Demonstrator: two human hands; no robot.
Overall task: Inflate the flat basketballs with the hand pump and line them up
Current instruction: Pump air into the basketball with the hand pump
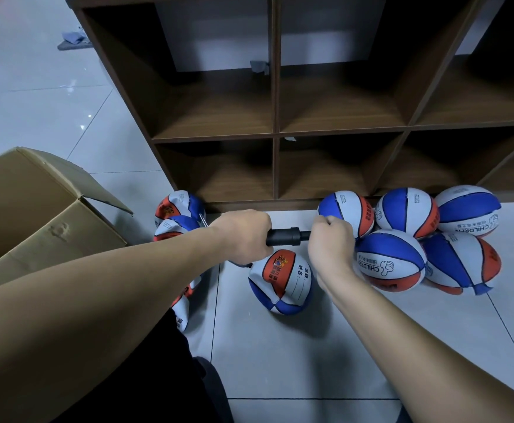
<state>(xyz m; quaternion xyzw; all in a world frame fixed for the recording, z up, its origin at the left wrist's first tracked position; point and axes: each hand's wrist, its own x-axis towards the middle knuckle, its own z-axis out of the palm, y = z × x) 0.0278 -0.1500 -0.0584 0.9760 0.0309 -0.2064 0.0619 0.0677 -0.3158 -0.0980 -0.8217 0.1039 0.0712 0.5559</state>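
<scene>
Head view: both fists, left hand (243,235) and right hand (330,244), clenched round pump (283,237); risks yanking needle from half-flat ball (280,282).

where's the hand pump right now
In the head view, the hand pump is held level at centre frame between the left hand and right hand, just above a half-flat basketball on the floor.

The word "CHILDREN" stands upside down on two basketballs right of the black pump (283,237): one ball (391,260) just beside it, another ball (468,210) farther away. The remaining print is not legible.
</scene>
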